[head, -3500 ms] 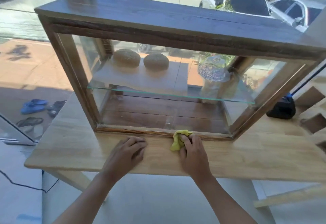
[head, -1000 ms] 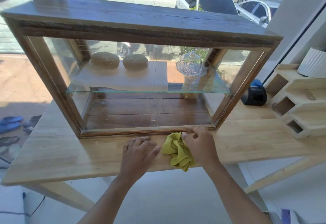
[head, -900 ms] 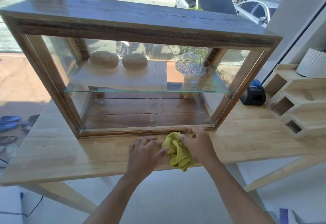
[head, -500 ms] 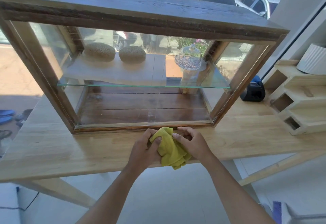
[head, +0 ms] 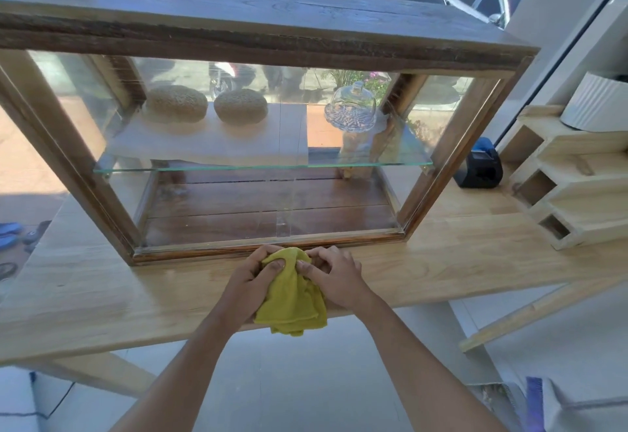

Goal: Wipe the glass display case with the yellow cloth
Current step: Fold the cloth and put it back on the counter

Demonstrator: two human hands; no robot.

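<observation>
A wood-framed glass display case [head: 102,200] stands on a light wooden table [head: 85,295]. Its glass shelf carries two round loaves and a glass dome. The yellow cloth [head: 292,295] hangs bunched just in front of the case's bottom rail, drooping over the table's front edge. My left hand [head: 251,278] pinches its upper left part and my right hand [head: 333,275] pinches its upper right part. Both hands sit close together over the table, just short of the front glass.
A black and blue device [head: 479,168] rests on the table right of the case. A stepped wooden rack [head: 577,186] with a white ribbed pot [head: 598,105] stands at the far right. Sandals lie on the floor at left.
My left hand has left the tabletop and taken hold of the cloth beside my right hand. The cloth has been lifted and bunched between both hands. The view moved closer to the case.
</observation>
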